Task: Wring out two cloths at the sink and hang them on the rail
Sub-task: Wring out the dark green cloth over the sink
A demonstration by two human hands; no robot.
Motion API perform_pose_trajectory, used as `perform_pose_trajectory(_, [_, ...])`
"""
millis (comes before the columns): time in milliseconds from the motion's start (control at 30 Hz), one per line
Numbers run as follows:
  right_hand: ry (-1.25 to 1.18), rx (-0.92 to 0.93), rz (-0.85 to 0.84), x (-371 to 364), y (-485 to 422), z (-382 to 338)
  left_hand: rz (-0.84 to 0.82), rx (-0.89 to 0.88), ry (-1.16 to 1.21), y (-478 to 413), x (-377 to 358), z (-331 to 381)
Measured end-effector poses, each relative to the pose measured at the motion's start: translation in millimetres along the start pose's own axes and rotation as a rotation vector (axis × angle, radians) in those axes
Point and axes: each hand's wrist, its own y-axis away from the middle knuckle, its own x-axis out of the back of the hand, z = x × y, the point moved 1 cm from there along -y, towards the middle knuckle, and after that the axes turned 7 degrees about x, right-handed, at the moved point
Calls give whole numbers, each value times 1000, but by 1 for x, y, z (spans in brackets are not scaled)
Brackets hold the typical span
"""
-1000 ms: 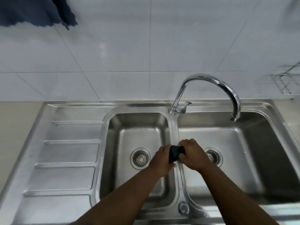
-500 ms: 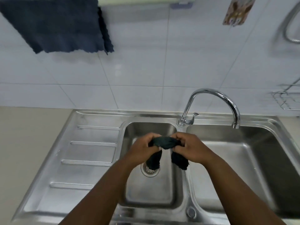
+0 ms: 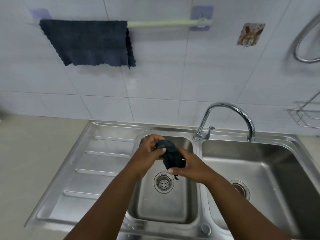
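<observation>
A dark, twisted cloth (image 3: 170, 155) is bunched between both my hands above the left basin of the steel sink (image 3: 197, 153). My left hand (image 3: 149, 153) grips its upper end and my right hand (image 3: 188, 168) grips its lower end. A second dark blue cloth (image 3: 91, 43) hangs spread over the left part of the pale green rail (image 3: 162, 23) on the tiled wall. The right part of the rail is bare.
A curved chrome tap (image 3: 230, 116) stands behind the divider, its spout over the right basin. The ribbed draining board (image 3: 97, 170) lies to the left. A wire rack (image 3: 306, 116) and a metal hose (image 3: 304, 40) are on the right wall, near a sticker (image 3: 250, 34).
My view has tilted up, bringing the rail and hung cloth fully into sight. Both hands have shifted from the sink divider to over the left basin, and the cloth is now more loosened.
</observation>
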Motion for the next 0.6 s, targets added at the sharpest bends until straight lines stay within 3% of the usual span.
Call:
perform_pose_trajectory(233, [-97,-126,198,-5,-5,4,20,108,194,9,-1,-18])
perform_pose_trajectory(333, [-181,-170,260,1,-7,6,37,169,-3,7,6,-30])
perform_pose_trajectory(467, [-266,-196,254,-6,-13,3,-111,191,-393,7,1,-35])
perform_pose_trajectory(600, [-343,-218,245,-15,-15,2,-212,232,-353,3,-8,-37])
